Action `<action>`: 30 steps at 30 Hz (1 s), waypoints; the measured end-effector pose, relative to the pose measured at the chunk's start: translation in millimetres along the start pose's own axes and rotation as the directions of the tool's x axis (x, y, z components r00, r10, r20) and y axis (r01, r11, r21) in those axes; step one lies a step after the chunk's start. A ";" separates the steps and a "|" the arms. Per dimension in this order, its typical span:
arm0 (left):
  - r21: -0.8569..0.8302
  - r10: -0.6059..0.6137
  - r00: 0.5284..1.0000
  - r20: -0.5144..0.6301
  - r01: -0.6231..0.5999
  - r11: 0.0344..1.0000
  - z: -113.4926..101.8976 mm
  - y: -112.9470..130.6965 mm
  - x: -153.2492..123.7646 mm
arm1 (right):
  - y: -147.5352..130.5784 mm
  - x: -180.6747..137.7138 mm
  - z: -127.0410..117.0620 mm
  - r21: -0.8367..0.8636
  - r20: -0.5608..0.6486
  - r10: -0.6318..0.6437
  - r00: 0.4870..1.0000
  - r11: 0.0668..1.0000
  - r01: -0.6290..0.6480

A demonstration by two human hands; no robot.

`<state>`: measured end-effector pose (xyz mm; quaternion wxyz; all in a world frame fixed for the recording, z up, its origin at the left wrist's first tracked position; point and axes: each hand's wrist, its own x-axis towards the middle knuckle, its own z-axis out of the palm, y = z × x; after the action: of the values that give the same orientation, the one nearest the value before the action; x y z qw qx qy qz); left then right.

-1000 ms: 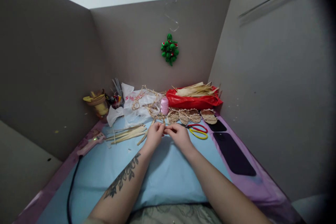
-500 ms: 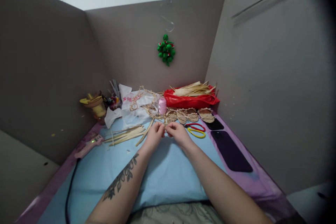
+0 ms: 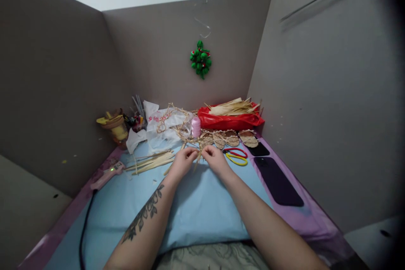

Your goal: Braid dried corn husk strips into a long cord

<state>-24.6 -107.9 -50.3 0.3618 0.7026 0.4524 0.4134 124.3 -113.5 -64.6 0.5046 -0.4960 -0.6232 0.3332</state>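
My left hand [image 3: 186, 161] and my right hand [image 3: 214, 157] meet above the blue cloth [image 3: 209, 202], fingertips almost touching. Both are closed in a pinch on thin straw strips [image 3: 197, 163], whose ends poke out downward between the hands. How the strips cross is too small to make out. Just beyond lie several small woven straw pieces [image 3: 219, 140] with pale cord edging. To the right of my right hand rest scissors with red and yellow handles [image 3: 236, 160]. Loose flat straw strips [image 3: 153, 163] are spread left of my left hand.
A pink thread spool [image 3: 195, 128] stands behind the hands. Behind it are a white plastic bag [image 3: 152, 120] with braided straw cord and a red bag [image 3: 228, 124] of straw. A pink corded tool [image 3: 107, 175] lies left, a dark phone [image 3: 280, 183] right. Grey panels surround the table.
My left hand has shifted slightly left, and the fingertips have parted a little. Straw ends now show hanging between the hands.
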 end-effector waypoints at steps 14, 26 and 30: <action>-0.171 -0.086 0.996 0.028 0.090 0.981 13.5 17.0 -8.3 | -0.6 -2.5 7.5 0.196 -0.100 0.217 0.971 0.961 -0.195; 0.186 0.135 0.990 -0.026 -0.128 0.974 15.1 15.3 -12.5 | 5.4 5.2 6.5 0.549 -0.029 0.325 0.945 0.795 -0.257; 0.168 0.091 0.974 -0.209 -0.056 0.984 14.0 7.6 -6.0 | 2.1 4.0 7.7 0.519 0.056 0.305 0.951 0.805 -0.289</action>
<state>-10.8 -117.8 -50.7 0.2370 0.6967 0.4945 0.4624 117.5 -108.4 -67.4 0.5707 -0.4369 -0.4167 0.5566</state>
